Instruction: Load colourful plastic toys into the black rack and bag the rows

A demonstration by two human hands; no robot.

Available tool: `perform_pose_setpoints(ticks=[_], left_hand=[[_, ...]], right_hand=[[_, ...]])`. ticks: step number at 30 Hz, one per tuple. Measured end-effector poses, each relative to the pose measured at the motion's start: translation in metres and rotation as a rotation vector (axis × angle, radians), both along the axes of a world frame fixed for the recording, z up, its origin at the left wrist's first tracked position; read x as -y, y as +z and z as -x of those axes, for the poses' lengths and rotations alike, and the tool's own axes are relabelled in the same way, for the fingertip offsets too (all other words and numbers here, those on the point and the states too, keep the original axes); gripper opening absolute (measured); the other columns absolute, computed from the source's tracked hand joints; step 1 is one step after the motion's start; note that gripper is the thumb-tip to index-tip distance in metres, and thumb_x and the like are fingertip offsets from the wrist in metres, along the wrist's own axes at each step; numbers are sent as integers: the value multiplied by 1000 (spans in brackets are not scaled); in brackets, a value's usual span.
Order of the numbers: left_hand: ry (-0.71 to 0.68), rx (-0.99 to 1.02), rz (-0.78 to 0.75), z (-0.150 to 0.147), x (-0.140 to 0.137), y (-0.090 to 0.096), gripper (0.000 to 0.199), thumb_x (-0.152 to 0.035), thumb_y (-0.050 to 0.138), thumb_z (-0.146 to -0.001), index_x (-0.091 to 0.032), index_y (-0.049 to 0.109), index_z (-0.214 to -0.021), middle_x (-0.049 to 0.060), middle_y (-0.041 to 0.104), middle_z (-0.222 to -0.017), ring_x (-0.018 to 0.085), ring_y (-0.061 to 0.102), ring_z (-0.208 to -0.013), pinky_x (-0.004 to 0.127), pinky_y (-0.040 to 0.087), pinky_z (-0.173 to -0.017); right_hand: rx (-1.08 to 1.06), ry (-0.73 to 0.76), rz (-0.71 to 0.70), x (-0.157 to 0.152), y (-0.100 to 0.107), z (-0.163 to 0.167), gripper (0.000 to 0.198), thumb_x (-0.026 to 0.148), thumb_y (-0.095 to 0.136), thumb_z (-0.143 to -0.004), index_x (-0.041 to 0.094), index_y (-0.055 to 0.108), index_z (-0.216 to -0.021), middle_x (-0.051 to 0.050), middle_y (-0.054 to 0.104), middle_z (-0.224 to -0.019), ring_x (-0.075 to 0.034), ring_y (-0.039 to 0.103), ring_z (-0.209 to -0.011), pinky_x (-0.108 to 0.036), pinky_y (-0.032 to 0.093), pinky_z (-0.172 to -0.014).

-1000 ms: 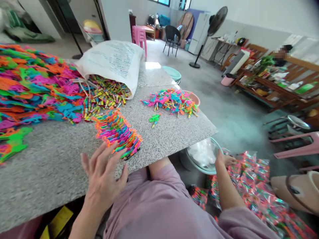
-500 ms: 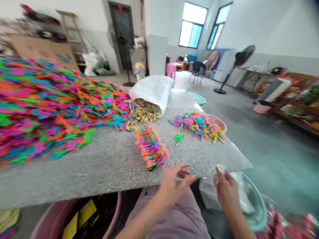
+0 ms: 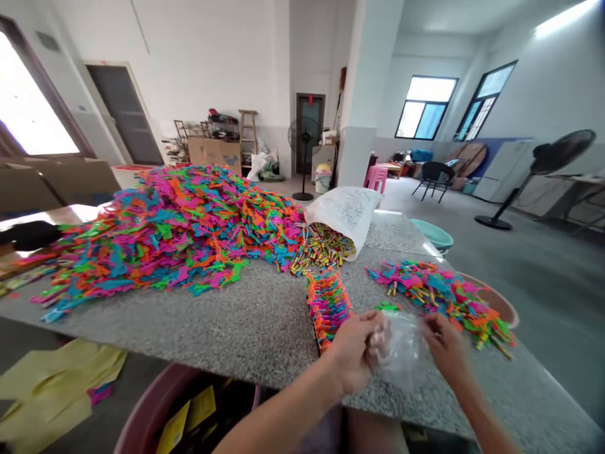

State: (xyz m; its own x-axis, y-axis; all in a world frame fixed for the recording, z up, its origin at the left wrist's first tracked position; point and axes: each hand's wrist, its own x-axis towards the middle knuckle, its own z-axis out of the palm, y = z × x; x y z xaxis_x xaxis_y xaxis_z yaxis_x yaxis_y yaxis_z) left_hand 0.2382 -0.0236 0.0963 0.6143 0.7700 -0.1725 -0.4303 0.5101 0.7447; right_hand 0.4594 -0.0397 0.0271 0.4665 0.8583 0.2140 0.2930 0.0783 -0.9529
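Observation:
Over the front of the stone-topped table, a clear plastic bag [image 3: 403, 353] is stretched between my hands. My left hand [image 3: 354, 353] is closed on its left side. At its upper right edge, the fingers of my right hand [image 3: 448, 353] pinch it, slightly blurred. Just beyond my left hand stands a tightly packed row of small bright plastic pieces [image 3: 327, 302], partly covered by that hand. A green piece [image 3: 388, 307] lies behind the bag. Farther right is a loose heap of coloured pieces with yellow sticks [image 3: 435, 287].
A large mound of coloured plastic pieces [image 3: 189, 233] covers the table's left. A white sack [image 3: 345, 211] spills small yellow-and-red sticks [image 3: 326, 246]. Below the front edge sits a pink tub [image 3: 142, 419] with yellow packets. A teal basin [image 3: 432, 233] and standing fan [image 3: 562, 154] are right.
My right hand has lifted the plastic bag from the basin at the right up over the table. My left hand, empty before, now grips it too. The view has turned left and up.

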Motion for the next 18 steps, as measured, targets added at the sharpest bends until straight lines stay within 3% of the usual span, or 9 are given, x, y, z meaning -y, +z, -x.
perform_pose_setpoints(ticks=[2, 3, 4, 6, 9, 10, 12, 15, 18], left_hand=[[-56, -213, -337, 3, -18, -2, 41, -48, 73, -71, -19, 46, -65, -9, 34, -51, 5, 28, -43, 20, 25, -43], [15, -361, -583, 9, -33, -1, 39, -49, 72, -71, -19, 48, -66, -7, 39, -53, 7, 33, -46, 21, 29, -46], [146, -531, -848, 17, -51, 1, 37, -47, 74, -70, -19, 50, -68, -5, 44, -56, 8, 39, -51, 22, 33, -50], [592, -907, -1295, 41, -95, 8, 32, -45, 62, -82, -21, 51, -65, -1, 49, -60, 13, 50, -62, 26, 43, -63], [715, -1040, -1330, 79, -159, 16, 22, -37, 55, -89, -20, 58, -74, 8, 62, -79, 22, 58, -91, 36, 46, -89], [717, -1076, -1323, 90, -174, 14, 18, -34, 54, -90, -20, 60, -79, 10, 64, -86, 23, 58, -98, 37, 45, -94], [683, -1145, -1288, 105, -194, -1, 12, -26, 54, -89, -21, 61, -80, 8, 66, -85, 22, 60, -100, 36, 45, -95], [620, -1239, -1180, 115, -193, -41, 15, -21, 54, -87, -20, 63, -74, 2, 61, -64, 19, 62, -75, 30, 49, -77], [609, -1279, -1071, 114, -171, -82, 20, -19, 50, -89, -19, 67, -78, 1, 62, -62, 16, 60, -64, 27, 47, -69]], right_hand=[[-201, 63, -22, -23, 15, -6, 30, 41, 72, -59, 22, 54, -73, 5, 47, -56, -9, 33, -45, -22, 27, -42], [-280, 86, -54, -33, 24, -7, 30, 41, 71, -60, 22, 53, -74, 6, 43, -54, -8, 28, -42, -22, 24, -40], [-306, 80, -115, -44, 34, -5, 29, 41, 70, -63, 23, 52, -75, 7, 39, -54, -8, 25, -42, -22, 23, -40], [-135, 0, -284, -68, 50, 8, 27, 44, 67, -71, 23, 52, -76, 5, 40, -56, -10, 34, -45, -23, 31, -45], [282, -25, -399, -119, 53, 42, 30, 44, 73, -72, 21, 54, -71, -2, 53, -63, -18, 55, -68, -29, 44, -66], [358, 47, -370, -138, 48, 55, 30, 41, 76, -69, 21, 54, -68, -4, 56, -65, -19, 58, -73, -29, 45, -72], [570, 236, -223, -173, 29, 79, 20, 33, 69, -78, 20, 56, -71, -7, 63, -72, -20, 61, -80, -28, 43, -78], [667, 358, 10, -204, -6, 101, 13, 23, 51, -88, 18, 59, -80, -7, 67, -77, -18, 62, -78, -24, 40, -71], [587, 340, 89, -203, -32, 100, 24, 20, 37, -93, 18, 59, -82, -6, 68, -72, -16, 62, -69, -22, 39, -63]])
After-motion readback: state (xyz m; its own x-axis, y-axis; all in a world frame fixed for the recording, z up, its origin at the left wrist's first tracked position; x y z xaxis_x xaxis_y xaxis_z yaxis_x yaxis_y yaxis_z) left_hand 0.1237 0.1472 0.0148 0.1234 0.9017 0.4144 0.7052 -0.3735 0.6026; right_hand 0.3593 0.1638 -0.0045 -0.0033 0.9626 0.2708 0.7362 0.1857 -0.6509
